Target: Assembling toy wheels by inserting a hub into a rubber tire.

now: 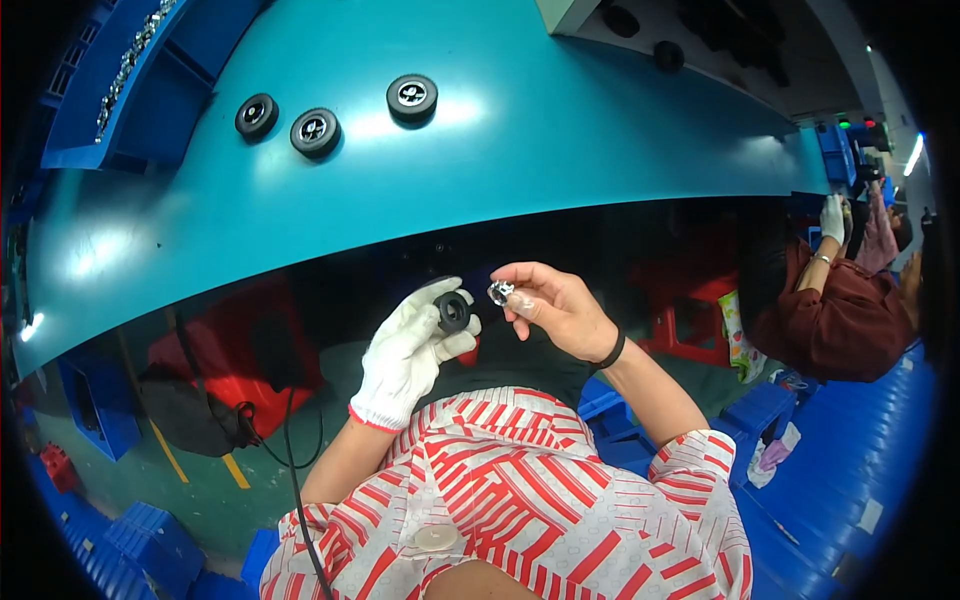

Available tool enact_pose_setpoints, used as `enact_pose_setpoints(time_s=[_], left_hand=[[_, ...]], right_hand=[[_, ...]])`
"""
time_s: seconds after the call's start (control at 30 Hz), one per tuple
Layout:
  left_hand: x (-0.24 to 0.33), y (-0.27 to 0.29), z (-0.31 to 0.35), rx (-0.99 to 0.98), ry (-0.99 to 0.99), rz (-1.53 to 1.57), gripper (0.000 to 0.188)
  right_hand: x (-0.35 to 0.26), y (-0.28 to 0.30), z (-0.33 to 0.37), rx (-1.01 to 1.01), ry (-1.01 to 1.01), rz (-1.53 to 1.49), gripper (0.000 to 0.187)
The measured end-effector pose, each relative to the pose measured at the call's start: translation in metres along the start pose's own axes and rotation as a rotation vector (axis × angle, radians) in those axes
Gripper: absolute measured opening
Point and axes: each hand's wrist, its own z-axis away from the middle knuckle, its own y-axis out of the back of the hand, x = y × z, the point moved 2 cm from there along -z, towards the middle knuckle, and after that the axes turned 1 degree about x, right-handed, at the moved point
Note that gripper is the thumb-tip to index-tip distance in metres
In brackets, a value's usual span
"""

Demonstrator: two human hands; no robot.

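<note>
My left hand [408, 345], in a white knit glove, is closed around a small black tyre [453, 312], its open centre turned up toward me. Bare except for a dark band at the wrist, my right hand [560, 312] pinches a shiny chrome wheel hub [501, 291] between thumb and fingers. Hub and tyre are a short gap apart, both in front of my chest below the table edge. On the teal table lie three assembled wheels: one at the left [257, 117], a second [315, 133] beside it, and a third [411, 99] farther right.
A blue bin [150, 90] at the far left holds several chrome pieces. The teal table [560, 130] curves across in front of me. A co-worker [840, 300] sits at the right. A red stool [690, 320] and blue crates [150, 540] stand around; a black cable [290, 450] hangs at my left.
</note>
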Motion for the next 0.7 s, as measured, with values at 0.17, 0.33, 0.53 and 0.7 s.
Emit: enact_pose_setpoints(time_s=[0.17,0.33,0.53,0.7], left_hand=[[-0.006,0.011,0.007,-0.020,0.159,-0.047,0.040],[-0.015,0.026,0.016,-0.038,0.353,-0.253,0.045],[-0.021,0.023,0.013,0.094,0.371,-0.576,0.037],[-0.022,0.022,0.014,0.091,0.378,-0.650,0.034]], right_hand=[[0.031,-0.012,0.011,-0.052,-0.101,0.177,0.027],[0.038,-0.019,0.022,-0.037,0.176,0.573,0.028],[0.038,-0.033,0.021,-0.016,0.348,0.695,0.031],[0.043,-0.027,0.020,-0.039,0.285,0.566,0.030]])
